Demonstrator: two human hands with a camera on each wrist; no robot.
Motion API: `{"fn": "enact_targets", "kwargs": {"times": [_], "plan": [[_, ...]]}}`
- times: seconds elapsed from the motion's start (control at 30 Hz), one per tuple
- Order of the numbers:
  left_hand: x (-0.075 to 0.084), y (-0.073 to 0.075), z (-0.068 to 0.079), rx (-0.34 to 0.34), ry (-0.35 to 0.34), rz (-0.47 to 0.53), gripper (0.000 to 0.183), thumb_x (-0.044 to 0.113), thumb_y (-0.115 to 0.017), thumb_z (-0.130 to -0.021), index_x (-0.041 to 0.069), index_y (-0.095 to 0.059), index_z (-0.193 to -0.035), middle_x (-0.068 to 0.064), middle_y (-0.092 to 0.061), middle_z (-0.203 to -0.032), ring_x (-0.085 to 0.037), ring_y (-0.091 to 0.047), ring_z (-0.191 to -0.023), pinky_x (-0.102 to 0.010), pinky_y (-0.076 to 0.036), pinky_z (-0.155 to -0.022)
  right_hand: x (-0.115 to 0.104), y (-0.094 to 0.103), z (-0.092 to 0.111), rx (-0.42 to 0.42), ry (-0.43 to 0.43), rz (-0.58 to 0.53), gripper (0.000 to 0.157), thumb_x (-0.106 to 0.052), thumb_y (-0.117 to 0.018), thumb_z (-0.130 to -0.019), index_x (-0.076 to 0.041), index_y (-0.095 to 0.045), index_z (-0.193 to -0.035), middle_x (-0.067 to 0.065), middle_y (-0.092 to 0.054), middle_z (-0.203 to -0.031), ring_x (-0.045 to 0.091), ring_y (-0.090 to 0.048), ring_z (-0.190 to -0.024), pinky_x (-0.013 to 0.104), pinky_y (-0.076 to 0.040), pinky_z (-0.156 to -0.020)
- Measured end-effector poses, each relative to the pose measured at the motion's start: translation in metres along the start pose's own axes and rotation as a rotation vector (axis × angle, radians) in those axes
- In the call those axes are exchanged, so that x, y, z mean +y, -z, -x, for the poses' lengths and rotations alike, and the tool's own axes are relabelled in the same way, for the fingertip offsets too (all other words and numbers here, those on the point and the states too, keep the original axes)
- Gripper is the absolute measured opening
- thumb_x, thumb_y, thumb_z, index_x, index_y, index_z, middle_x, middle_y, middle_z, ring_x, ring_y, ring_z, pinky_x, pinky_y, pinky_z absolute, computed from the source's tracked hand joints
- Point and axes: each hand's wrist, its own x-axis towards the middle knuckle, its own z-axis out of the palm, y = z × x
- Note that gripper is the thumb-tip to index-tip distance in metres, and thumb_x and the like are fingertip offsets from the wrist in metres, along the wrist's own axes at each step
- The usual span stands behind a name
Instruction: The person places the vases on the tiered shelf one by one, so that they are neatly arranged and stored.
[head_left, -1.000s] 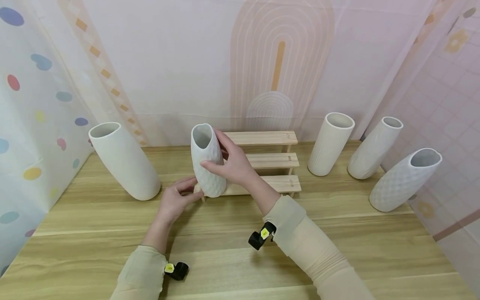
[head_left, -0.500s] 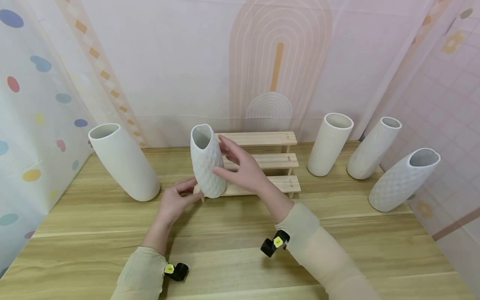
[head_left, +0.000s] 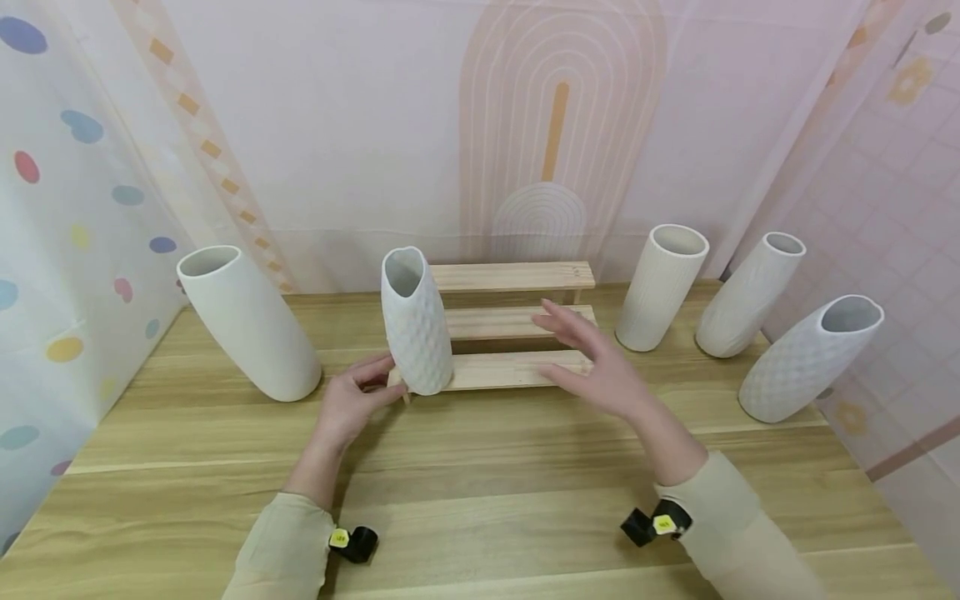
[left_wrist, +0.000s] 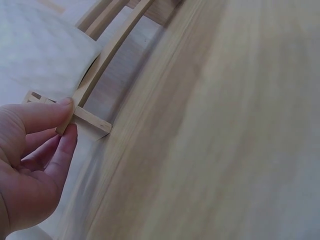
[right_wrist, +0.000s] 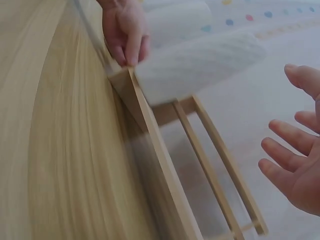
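Observation:
A white dimpled vase point(head_left: 420, 333) with a wavy rim stands upright at the left end of the lowest step of a three-step wooden rack point(head_left: 510, 372). My left hand point(head_left: 351, 400) pinches that end of the step between thumb and fingers, as the left wrist view shows at the step's corner point(left_wrist: 82, 95). Over the rack's right part, my right hand point(head_left: 592, 362) is held in the air with fingers spread and nothing in it. In the right wrist view the right hand's fingers point(right_wrist: 287, 150) are apart from the rack and the vase.
A tall smooth white vase point(head_left: 251, 329) stands on the wooden table point(head_left: 465, 517) at the left. To the right are a ribbed vase point(head_left: 662, 292), a slim vase point(head_left: 750, 296) and a diamond-patterned vase point(head_left: 806, 362). A patterned curtain point(head_left: 360, 125) hangs behind.
My right hand has let go of the dimpled vase and moved right, away from it. The vase stays on the lowest step, and my left hand keeps its grip on the rack.

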Motion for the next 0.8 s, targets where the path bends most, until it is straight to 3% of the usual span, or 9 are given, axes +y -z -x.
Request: {"fn": "enact_targets", "kwargs": {"times": [0.1,0.3,0.57,0.8], "plan": [[-0.001,-0.001,-0.001,-0.003,-0.005,-0.008,0.052,0.012,-0.079,-0.086,-0.001,-0.061,-0.133,-0.018,-0.050,-0.143,-0.030,-0.052,-0.118,-0.015,-0.045,-0.084,0.006,0.018,0.017,0.057,0.007,0.030,0.074,0.006,-0.071,-0.086,-0.007,-0.038,-0.152,0.014,-0.056,-0.139,0.028,-0.051,-0.129,0.040,-0.037,-0.109],[-0.001,-0.001,-0.001,0.006,0.004,0.006,0.051,0.010,-0.080,-0.085,0.000,-0.062,-0.132,-0.016,-0.052,-0.141,-0.029,-0.053,-0.116,-0.016,-0.044,-0.085,0.016,0.050,0.046,0.151,0.033,0.074,0.074,0.018,-0.069,-0.080,0.002,-0.042,-0.147,0.017,-0.060,-0.134,0.010,-0.054,-0.124,0.025,-0.039,-0.106],[-0.002,-0.003,-0.001,0.020,0.008,0.019,0.050,0.006,-0.079,-0.084,-0.002,-0.062,-0.131,-0.017,-0.054,-0.139,-0.028,-0.053,-0.113,-0.016,-0.045,-0.085,0.014,0.090,0.082,0.247,-0.059,0.154,0.071,0.018,-0.067,-0.083,-0.001,-0.044,-0.147,-0.011,-0.062,-0.130,0.001,-0.054,-0.120,0.015,-0.038,-0.101],[0.000,-0.003,0.001,0.030,0.041,0.031,0.052,0.009,-0.079,-0.085,0.000,-0.061,-0.133,-0.015,-0.052,-0.141,-0.028,-0.053,-0.117,-0.016,-0.045,-0.085,0.009,0.120,0.103,0.368,-0.056,0.223,0.077,0.027,-0.063,-0.078,-0.004,-0.048,-0.146,-0.016,-0.062,-0.128,0.000,-0.055,-0.116,0.013,-0.039,-0.097]]}}
